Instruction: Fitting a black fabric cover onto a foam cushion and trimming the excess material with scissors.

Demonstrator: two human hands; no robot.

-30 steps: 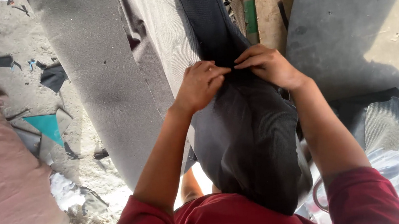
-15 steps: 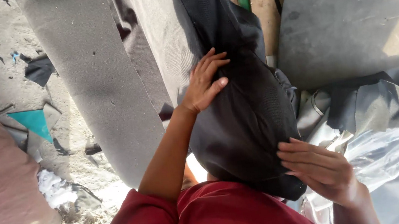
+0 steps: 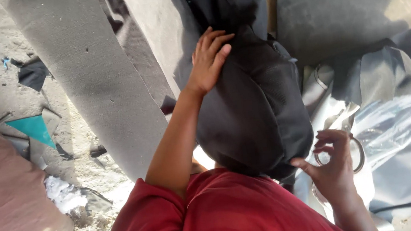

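A dark grey fabric cover (image 3: 256,109) is stretched over a rounded form in front of me. My left hand (image 3: 208,61) lies flat on its upper left side, fingers extended and pressing on the cloth without gripping it. My right hand (image 3: 331,168) is low on the right, its thumb tip touching the cover's lower edge. Its fingers are spread and curled beside the metal ring handle of a pair of scissors (image 3: 356,151). I cannot see the scissor blades. My red sleeves fill the bottom of the view.
Grey foam sheets (image 3: 94,87) lean at the left and the upper right. Grey vinyl pieces and clear plastic film (image 3: 397,119) are piled on the right. A pinkish cushion (image 3: 4,205) sits at the left. Fabric scraps, one of them teal (image 3: 34,129), litter the dusty ground.
My right hand left the top of the cover and dropped to its lower right edge by the scissors. My left hand opened flat on the cloth.
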